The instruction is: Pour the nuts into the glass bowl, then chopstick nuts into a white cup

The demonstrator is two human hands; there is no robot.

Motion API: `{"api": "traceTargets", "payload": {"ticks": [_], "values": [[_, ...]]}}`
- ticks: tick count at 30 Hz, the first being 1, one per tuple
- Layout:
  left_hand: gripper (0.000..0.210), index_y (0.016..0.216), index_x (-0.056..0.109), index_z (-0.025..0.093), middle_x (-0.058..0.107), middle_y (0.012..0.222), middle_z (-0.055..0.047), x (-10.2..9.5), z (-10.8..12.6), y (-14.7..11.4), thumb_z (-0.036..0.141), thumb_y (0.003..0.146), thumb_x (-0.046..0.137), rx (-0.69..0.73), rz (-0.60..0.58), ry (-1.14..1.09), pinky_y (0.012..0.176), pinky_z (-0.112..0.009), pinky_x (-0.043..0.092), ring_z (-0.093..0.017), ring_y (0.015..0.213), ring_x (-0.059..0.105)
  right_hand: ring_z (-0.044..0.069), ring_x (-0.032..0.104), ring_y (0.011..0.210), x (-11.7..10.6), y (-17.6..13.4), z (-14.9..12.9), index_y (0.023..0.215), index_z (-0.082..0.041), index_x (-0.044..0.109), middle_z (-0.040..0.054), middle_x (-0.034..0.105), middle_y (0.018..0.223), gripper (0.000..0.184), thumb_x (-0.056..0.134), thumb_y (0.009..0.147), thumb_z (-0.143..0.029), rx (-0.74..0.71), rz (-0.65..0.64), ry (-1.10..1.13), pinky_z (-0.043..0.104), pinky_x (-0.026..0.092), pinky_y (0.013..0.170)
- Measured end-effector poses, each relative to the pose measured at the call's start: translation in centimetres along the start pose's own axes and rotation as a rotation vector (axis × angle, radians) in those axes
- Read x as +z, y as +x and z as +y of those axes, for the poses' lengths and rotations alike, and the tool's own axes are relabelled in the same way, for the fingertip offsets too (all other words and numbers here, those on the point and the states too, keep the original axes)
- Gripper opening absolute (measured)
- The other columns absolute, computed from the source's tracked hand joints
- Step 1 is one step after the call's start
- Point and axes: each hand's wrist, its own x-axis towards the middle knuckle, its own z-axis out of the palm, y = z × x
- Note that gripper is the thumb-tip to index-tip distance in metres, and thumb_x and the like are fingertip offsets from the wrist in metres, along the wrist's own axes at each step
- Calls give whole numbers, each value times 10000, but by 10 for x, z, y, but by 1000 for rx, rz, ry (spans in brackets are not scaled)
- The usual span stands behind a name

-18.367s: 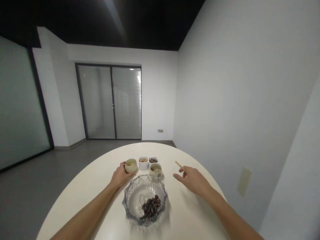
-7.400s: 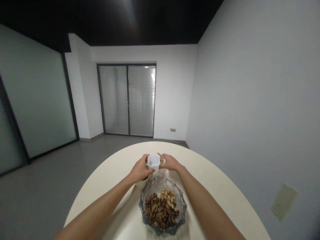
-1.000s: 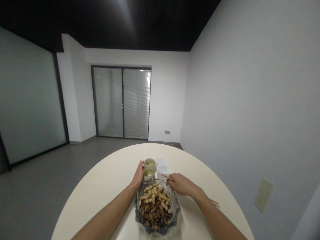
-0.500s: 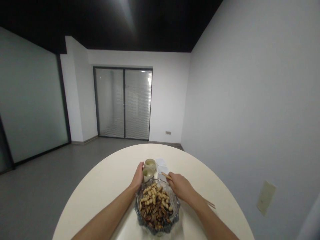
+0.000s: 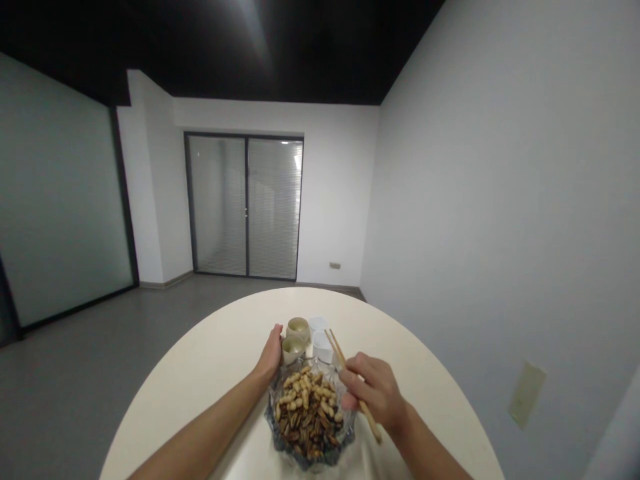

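Observation:
My left hand [image 5: 271, 352] lies with straight fingers along the left side of two small greenish cups, a near cup [image 5: 293, 348] and a far cup [image 5: 298, 328]. Whether it presses on them I cannot tell. In my right hand [image 5: 374, 389] is a pair of wooden chopsticks [image 5: 336, 345], with the thin ends pointing away from me and the thick ends toward me. Those tips show over the white containers [image 5: 323, 347], beside the cups. Between my forearms stands a scalloped glass bowl [image 5: 278, 445] with peanuts [image 5: 306, 390] and brown shelled nuts [image 5: 307, 427].
Everything stands on a round cream table [image 5: 210, 373]. A white wall [image 5: 480, 200] runs close along the right, with a pale plate [image 5: 527, 393] low on it. Glass doors [image 5: 245, 207] with blinds are at the back.
My right hand has drawn back toward me and to the right. The chopsticks have swung round: their thin ends, earlier right of my forearm, now point away from me. My left hand stays by the cups.

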Motion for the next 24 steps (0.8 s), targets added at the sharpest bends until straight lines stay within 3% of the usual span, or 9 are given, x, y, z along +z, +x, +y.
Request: {"api": "traceTargets", "payload": {"ticks": [4, 8, 17, 24], "values": [[475, 1230, 656, 189, 647, 1457, -143, -11, -2, -3, 590, 1002, 540, 57, -3, 2, 1209, -436, 398, -338, 1434, 528, 160, 516, 549, 20, -6, -9, 814, -188, 648, 29, 598, 649, 537, 326, 1147, -460, -58, -126, 33, 292, 374, 507], [441, 1276, 618, 217, 507, 1606, -115, -17, -4, -6, 569, 1045, 484, 93, 1, -26, 1267, -420, 329, -288, 1506, 447, 176, 566, 596, 32, -15, -12, 793, -201, 656, 40, 619, 674, 544, 368, 1125, -523, -64, -342, 65, 296, 413, 527], [460, 1221, 647, 212, 598, 1508, -123, -17, -15, 2, 598, 1020, 495, 138, -15, 7, 1246, -441, 360, -305, 1472, 483, 206, 637, 718, 38, -20, -12, 819, -201, 645, 67, 693, 819, 607, 590, 912, -799, -22, -608, 187, 302, 495, 593], [440, 1193, 675, 190, 676, 1423, -141, -15, -9, -4, 563, 985, 571, 147, -37, 39, 1226, -442, 372, -347, 1471, 480, 273, 663, 940, 23, -18, -14, 1057, -156, 716, 112, 725, 1003, 605, 784, 797, -699, 125, -800, 377, 366, 568, 846]]}}
